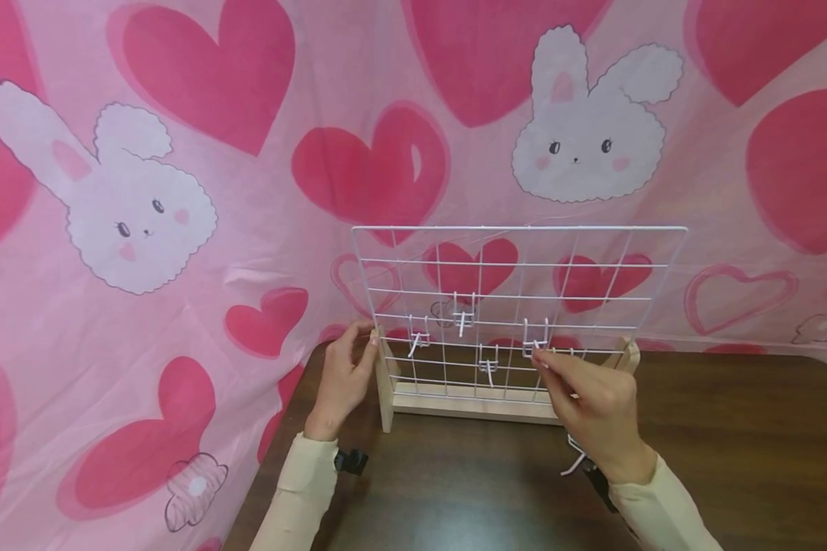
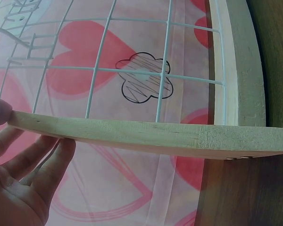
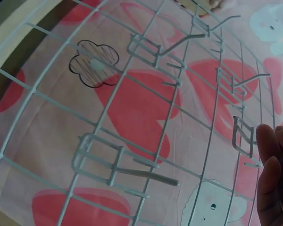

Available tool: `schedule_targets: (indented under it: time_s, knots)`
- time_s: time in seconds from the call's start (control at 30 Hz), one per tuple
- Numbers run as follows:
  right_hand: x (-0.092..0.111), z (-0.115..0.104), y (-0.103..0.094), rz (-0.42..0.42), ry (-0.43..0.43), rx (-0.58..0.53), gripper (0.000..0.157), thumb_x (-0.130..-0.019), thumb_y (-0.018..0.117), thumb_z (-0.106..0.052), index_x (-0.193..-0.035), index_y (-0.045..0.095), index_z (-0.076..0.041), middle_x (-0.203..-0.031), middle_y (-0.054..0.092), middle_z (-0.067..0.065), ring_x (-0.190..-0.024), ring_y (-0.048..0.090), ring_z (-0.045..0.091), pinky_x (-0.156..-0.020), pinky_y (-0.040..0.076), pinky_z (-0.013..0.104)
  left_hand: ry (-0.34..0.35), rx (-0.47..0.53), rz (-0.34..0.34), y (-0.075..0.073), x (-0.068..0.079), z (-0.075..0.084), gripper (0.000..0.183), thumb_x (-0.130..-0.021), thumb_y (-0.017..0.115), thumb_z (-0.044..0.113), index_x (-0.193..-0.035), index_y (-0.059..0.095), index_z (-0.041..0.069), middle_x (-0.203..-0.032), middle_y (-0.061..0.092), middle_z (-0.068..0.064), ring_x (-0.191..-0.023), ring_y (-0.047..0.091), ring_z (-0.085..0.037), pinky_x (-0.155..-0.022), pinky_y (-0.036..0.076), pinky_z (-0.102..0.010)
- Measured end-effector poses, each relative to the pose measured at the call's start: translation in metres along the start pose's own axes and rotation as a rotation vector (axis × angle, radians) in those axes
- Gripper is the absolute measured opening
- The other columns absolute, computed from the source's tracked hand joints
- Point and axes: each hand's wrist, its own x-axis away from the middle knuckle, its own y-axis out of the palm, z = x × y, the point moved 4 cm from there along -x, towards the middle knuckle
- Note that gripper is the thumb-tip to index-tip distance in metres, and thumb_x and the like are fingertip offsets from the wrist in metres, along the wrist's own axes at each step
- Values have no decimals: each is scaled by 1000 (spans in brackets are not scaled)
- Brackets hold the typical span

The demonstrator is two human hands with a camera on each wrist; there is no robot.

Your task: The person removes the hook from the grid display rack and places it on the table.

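Observation:
A white wire grid rack [image 1: 524,228] stands upright in a pale wooden stand [image 1: 475,405]. My left hand [image 1: 348,375] holds the top of the stand's left upright [image 2: 132,134], thumb on one side and fingers on the other. Near the grid's right half, my right hand [image 1: 596,405] pinches the prong of a white wire hook [image 1: 535,334] set on the wires. Other hooks hang to its left: one hook [image 1: 419,340], a higher hook [image 1: 463,318] and a lower hook [image 1: 488,366]. In the right wrist view, another hook [image 3: 114,162] sits close to the camera.
The stand is on a dark brown wooden table [image 1: 441,490]. Under my right hand a white hook [image 1: 575,461] shows partly; whether it lies on the tabletop I cannot tell. A pink cloth [image 1: 262,207] with hearts and rabbits hangs behind and at the left.

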Motion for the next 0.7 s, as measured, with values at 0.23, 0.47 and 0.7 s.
schedule_targets:
  time_s: [0.23,0.47,0.7]
  knots:
    - [9,1,1,-25,-18,1,44,-107,59,-36,-92,81,-2,-76,79,9,-48,62,10,-47,49,24,-12,-9,0,0,0,0,23,-102,63,8,-123,69,4,-118,77,-15,-109,75,-29,-94,61,-51]
    - [15,1,3,-76,-19,0,45,-107,57,-38,-95,81,-2,-78,80,8,-52,67,12,-50,52,24,-10,-16,-1,0,1,0,22,-101,63,8,-122,68,3,-118,77,-16,-109,75,-29,-92,62,-50]
    - [23,0,4,-95,-33,21,45,-109,54,-36,-94,82,-4,-81,81,7,-61,76,18,-55,58,33,-11,-5,-6,0,0,-1,23,-102,63,8,-123,68,1,-118,76,-17,-110,74,-30,-95,61,-51]
